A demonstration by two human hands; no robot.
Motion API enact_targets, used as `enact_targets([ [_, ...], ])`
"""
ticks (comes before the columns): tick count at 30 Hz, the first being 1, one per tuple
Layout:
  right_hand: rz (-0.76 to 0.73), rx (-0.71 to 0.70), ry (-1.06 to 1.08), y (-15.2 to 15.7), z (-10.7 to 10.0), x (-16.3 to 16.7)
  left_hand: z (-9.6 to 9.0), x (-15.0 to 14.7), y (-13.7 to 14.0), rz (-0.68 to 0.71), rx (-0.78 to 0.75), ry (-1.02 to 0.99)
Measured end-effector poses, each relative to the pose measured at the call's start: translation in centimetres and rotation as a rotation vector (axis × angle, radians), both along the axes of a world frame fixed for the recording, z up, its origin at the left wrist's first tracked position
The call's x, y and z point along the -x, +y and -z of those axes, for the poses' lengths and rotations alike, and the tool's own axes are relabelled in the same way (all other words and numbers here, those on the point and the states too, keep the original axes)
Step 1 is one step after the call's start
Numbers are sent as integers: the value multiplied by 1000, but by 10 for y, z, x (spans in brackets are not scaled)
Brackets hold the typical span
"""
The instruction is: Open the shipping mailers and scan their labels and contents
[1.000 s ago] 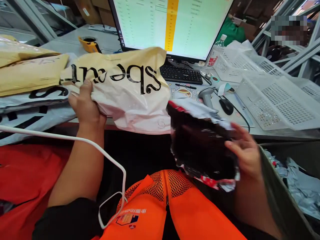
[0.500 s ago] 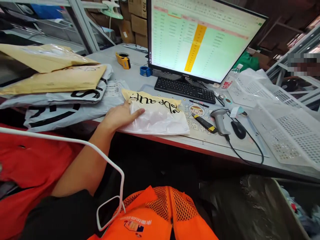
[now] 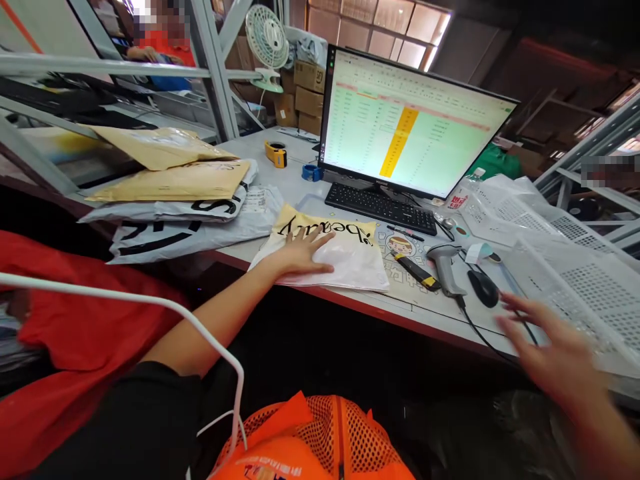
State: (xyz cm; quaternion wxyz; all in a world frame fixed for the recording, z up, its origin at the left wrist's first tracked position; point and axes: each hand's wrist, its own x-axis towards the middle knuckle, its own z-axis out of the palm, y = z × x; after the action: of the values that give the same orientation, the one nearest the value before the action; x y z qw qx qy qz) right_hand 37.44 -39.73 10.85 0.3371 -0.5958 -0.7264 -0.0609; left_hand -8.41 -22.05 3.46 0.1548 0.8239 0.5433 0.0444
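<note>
My left hand (image 3: 301, 255) lies flat on a white and yellow mailer bag (image 3: 353, 263) with dark lettering, fingers spread. The bag rests at the table's front edge. Off to the right, my right hand (image 3: 560, 353) is in the air near the edge, smeared by motion, its fingers stretched out with nothing seen in them. Its fingertips are close to a black computer mouse (image 3: 483, 288). Left of the mouse lies a grey barcode scanner (image 3: 447, 268) with its cable, and beside that a black and yellow utility knife (image 3: 416, 271).
Padded mailers (image 3: 185, 181) and grey plastic parcels (image 3: 200, 233) are stacked at left. A monitor (image 3: 365, 127) and keyboard (image 3: 383, 208) stand behind the bag. White plastic baskets (image 3: 575, 287) occupy the right side. A white cable (image 3: 150, 297) crosses in front of me. Tape rolls (image 3: 313, 173) sit behind.
My left hand has shifted from gripping the bag's left edge to lying spread on top of it. My right hand has come into view at right. The camera view has tilted up.
</note>
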Motion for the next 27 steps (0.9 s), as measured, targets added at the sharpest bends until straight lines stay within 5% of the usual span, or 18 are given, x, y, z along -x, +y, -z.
enact_targets([
  [3,-399,229,-101,58,40,81,-4,-1,-9,35,31,-17],
  [7,-477,365,-268,107,89,168,-8,14,-52,19,-69,-2],
  [14,-489,279,-309,93,117,183,39,68,-124,-10,-371,39],
  [18,-571,268,-127,68,83,151,18,106,-131,-9,-579,-193],
  [22,-396,71,238,59,7,107,-54,111,-129,-65,-725,-356],
  [25,-152,-96,474,88,-36,102,-106,88,-103,-165,-688,-410],
  [27,-75,-49,522,126,-44,113,-126,72,-68,-227,-612,-380],
])
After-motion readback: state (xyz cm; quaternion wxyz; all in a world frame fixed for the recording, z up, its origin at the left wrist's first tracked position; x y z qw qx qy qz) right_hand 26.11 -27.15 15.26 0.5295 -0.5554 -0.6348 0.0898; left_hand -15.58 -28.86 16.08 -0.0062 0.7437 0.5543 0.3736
